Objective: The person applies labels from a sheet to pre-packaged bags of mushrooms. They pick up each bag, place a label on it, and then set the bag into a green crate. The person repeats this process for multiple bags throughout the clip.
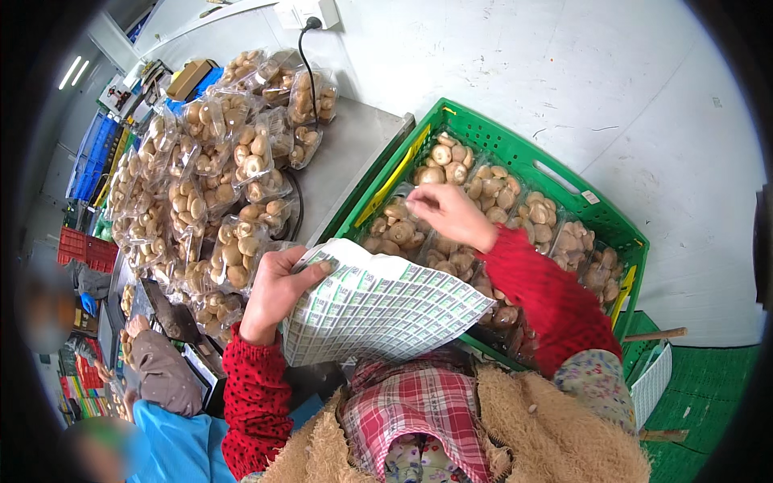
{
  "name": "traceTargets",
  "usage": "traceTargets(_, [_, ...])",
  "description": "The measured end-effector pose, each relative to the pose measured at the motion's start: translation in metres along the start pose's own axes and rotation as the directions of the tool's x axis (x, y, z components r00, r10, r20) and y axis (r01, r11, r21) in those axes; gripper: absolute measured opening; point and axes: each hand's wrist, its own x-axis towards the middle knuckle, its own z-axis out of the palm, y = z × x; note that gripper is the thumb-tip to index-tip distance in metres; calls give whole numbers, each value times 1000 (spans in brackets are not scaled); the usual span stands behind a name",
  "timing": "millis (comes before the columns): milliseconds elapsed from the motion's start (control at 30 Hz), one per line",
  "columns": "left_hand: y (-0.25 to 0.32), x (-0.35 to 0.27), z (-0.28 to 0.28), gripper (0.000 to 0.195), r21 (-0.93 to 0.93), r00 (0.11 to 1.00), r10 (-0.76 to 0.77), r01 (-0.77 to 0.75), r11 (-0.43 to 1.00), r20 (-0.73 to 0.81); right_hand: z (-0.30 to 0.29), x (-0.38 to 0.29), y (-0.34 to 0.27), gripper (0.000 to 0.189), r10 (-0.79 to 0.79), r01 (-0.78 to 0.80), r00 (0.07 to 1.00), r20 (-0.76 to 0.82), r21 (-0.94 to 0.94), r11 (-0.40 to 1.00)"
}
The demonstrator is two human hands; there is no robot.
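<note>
My left hand (pixel 279 290) grips the top left corner of a large sheet of printed labels (pixel 386 308), thumb on the printed face. The sheet bends and sags in front of my apron, covering part of the crate's near side. My right hand (pixel 452 212) is over the left end of a green plastic crate (pixel 525 151), its thumb and fingertips close together. Whether a small label is between them I cannot tell. Below that hand lie clear plastic packs of brown mushrooms (pixel 395 232), set in rows inside the crate.
Many more mushroom packs (pixel 187 199) are heaped on the metal table (pixel 356 139) at left. A black power cable (pixel 305 66) hangs from a wall socket into the heap. Beside me at lower left is a co-worker in blue (pixel 175 441). A white wall (pixel 543 66) rises behind the crate.
</note>
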Motion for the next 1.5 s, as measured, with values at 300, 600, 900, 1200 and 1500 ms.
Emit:
traceTargets(300, [11,21,15,16,27,987,-17,13,1000,159,-9,-95,-104,28,-326,320,945,-1,-194,927])
traceTargets(600, [6,-7,35,14,93,963,-65,42,995,260,9,-155,-92,22,-659,474,746,-90,-624,621])
traceTargets(900, [-2,-8,27,10,17,992,-47,45,999,113,-44,-98,-1,10,-50,40,996,-74,-125,991])
traceTargets(1200, [-1,13,25,13,69,992,-72,65,996,103,-32,-104,-30,19,3,-8,995,-97,-50,999])
traceTargets(1500, [8,27,48,13,121,975,-54,28,992,215,-20,-158,-82,19,-483,363,871,-93,-540,759])
